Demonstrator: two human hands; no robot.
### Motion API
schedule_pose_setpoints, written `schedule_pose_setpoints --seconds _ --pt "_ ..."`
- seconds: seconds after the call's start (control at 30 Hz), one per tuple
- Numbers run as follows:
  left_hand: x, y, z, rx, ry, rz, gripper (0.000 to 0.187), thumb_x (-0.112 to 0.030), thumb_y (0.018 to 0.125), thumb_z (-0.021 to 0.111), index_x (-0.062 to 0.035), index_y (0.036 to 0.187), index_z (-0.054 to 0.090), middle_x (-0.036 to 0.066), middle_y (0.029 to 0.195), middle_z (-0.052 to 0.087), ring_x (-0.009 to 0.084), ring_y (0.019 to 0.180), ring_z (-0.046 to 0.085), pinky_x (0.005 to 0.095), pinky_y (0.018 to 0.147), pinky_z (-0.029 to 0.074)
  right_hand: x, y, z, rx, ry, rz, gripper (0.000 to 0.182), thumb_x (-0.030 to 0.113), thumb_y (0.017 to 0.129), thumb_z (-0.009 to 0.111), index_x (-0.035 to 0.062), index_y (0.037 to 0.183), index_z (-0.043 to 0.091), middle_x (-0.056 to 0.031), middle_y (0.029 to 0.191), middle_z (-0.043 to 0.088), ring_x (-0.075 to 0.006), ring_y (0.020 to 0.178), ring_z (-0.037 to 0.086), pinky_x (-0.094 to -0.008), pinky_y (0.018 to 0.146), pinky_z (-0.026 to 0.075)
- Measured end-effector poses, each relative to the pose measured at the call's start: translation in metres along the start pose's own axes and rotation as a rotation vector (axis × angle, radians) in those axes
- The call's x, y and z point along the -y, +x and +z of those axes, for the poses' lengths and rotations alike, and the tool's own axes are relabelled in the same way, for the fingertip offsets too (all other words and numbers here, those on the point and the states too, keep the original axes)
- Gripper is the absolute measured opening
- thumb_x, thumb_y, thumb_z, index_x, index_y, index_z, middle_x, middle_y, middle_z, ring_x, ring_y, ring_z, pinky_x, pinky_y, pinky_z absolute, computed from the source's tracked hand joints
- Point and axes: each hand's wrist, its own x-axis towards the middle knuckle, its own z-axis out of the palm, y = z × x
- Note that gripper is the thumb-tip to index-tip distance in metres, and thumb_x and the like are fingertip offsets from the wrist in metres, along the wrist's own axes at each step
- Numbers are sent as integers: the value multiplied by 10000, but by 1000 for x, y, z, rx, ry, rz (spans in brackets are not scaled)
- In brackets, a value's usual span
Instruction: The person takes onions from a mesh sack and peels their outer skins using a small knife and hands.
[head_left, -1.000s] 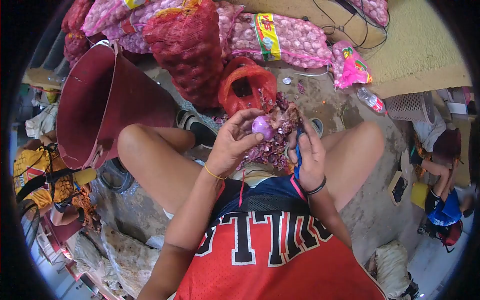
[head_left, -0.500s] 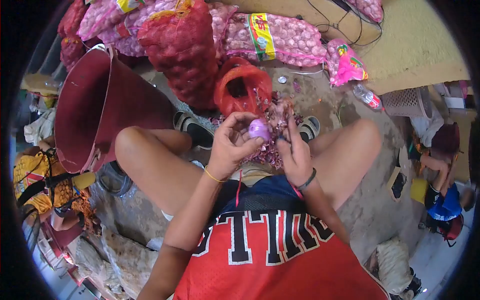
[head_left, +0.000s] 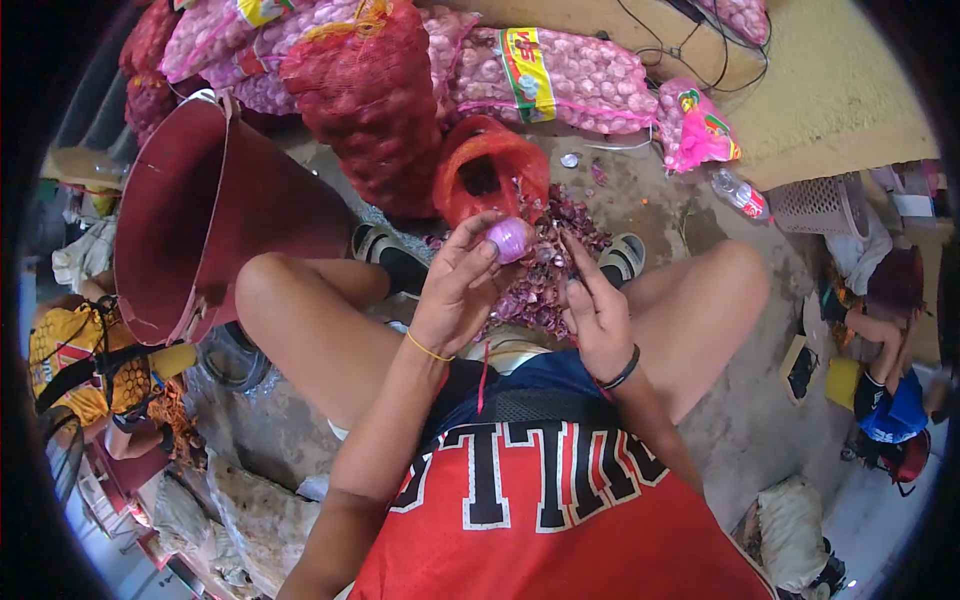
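My left hand grips a peeled purple onion between its thumb and fingers, above the floor between my knees. Just to the right, my right hand is partly curled, its index finger pointing up towards the onion and its thumb close to the fingers. Whatever may lie in that hand is too small to make out. Below both hands spreads a heap of purple onion skins. Beyond the onion, an orange-red mesh bag lies with its mouth facing me.
A big maroon tub leans by my left knee. Behind it stands a full red mesh sack, with pink sacks of bulbs along the wall. A plastic bottle and a basket are at right. People sit at both sides.
My left hand has tilted the onion up and slightly left. My right hand has drawn back downward from it, and its fingers, blurred before, show more sharply.
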Motion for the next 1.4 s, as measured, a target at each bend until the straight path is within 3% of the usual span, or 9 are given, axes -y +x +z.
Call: schedule_pose_setpoints --seconds 0.13,0.23,0.53,0.63,0.77,1.03,1.23,1.33,1.4 --pt "0 -2 0 -13 -5 -23 451 -207 895 646 -87 1279 442 96 1200 574 207 1117 569 388 953 483 15 4 3 17 -156 -294 511 174 963 469 -18 1421 353 -245 1364 478 -326 1259 496 -342 1027 373" --pt "1 -3 1 -29 8 -34 442 -192 883 658 -93 1260 450 85 1191 578 198 1098 576 380 947 483 20 7 8 13 -217 -362 525 167 952 491 -5 1427 350 -253 1316 505 -364 1212 521 -350 998 398" --pt "5 -1 0 -43 87 -7 425 -156 861 673 -88 1220 456 80 1166 581 181 1075 581 377 947 481 20 11 5 36 -226 -320 469 139 943 499 14 1390 431 -237 1082 597 -341 969 610 -358 848 465" --pt "5 -1 -1 -45 83 -8 431 -157 861 673 -81 1224 453 86 1173 578 186 1084 580 380 950 483 19 10 0 28 -169 -299 438 136 949 492 9 1367 462 -230 1133 602 -319 1028 611 -336 891 451" --pt "2 -1 1 -27 58 -37 443 -168 864 671 -75 1235 448 91 1185 576 194 1098 578 383 952 486 13 4 1 -24 79 -80 426 123 951 486 -9 1356 467 -220 1266 560 -303 1170 561 -323 985 403" --pt "5 0 -2 -54 94 -9 444 -176 862 676 -80 1232 450 78 1173 581 181 1081 582 363 940 491 19 12 3 74 -129 -301 486 127 943 498 -16 1397 399 -225 1356 497 -316 1246 509 -349 1028 382" --pt "5 -2 -1 -53 100 -6 434 -171 856 681 -84 1221 463 64 1169 583 172 1069 581 337 925 481 19 13 -2 96 -226 -294 443 103 947 490 -4 1375 445 -193 1104 621 -280 924 610 -322 865 460" --pt "4 -2 1 -30 101 -9 433 -162 852 681 -80 1224 475 66 1183 580 177 1082 578 342 930 485 17 10 1 30 -82 -245 410 117 966 479 9 1362 472 -102 899 608 -162 721 546 -264 700 457" --pt "2 -3 1 -17 91 -21 444 -156 849 679 -76 1237 479 72 1201 576 183 1099 575 348 938 487 17 5 2 46 193 -73 407 140 983 468 15 1371 464 -53 852 557 -95 664 484 -222 619 410"
